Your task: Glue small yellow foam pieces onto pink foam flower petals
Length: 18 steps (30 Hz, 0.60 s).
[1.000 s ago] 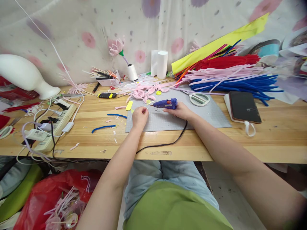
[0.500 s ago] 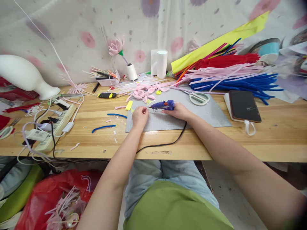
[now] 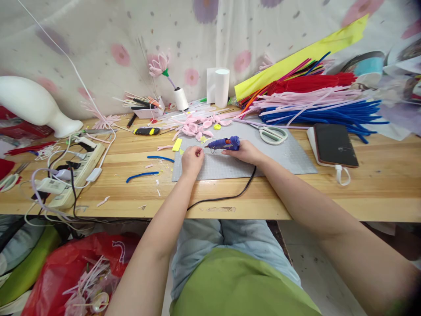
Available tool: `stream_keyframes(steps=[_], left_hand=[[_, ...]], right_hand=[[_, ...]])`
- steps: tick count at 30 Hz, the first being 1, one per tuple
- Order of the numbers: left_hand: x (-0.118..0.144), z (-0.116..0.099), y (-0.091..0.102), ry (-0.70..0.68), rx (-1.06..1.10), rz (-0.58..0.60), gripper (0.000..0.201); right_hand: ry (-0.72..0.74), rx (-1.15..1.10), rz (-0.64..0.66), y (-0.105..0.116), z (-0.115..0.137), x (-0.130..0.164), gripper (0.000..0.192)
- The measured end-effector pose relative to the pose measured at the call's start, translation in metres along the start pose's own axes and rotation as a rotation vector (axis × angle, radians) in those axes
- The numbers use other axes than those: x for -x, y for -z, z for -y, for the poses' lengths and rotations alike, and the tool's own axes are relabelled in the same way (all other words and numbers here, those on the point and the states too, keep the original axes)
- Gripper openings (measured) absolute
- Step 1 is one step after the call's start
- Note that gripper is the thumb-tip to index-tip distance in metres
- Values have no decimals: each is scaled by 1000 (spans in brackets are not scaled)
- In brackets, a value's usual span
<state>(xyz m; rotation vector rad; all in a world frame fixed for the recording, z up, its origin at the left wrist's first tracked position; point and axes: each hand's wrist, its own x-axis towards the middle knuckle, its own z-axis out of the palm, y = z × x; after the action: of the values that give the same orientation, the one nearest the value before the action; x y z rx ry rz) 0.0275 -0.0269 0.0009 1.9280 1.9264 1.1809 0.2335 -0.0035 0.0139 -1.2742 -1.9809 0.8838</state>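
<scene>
Now right hand [image 3: 245, 152] clamps glue gun [image 3: 225, 143], nozzle just beside left hand [image 3: 191, 160] fingers pinched on small piece.

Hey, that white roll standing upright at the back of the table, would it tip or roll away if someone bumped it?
The white roll stands on end and is taller than wide, so a sideways bump would probably topple it. Once down, its round shape would likely let it roll, though the pink petal pieces and clutter nearby may stop it. It looks light, perhaps paper.

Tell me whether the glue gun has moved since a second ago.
Yes. The blue glue gun in the right hand has shifted slightly left and nearer, judged against the white scissors on the grey mat.
</scene>
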Motion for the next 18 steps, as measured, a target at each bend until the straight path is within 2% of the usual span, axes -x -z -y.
stream_keyframes(steps=[18], left_hand=[[0,1,0,-29,-3,-2,9]], right_hand=[[-30,2,-4,1,4,0,51]])
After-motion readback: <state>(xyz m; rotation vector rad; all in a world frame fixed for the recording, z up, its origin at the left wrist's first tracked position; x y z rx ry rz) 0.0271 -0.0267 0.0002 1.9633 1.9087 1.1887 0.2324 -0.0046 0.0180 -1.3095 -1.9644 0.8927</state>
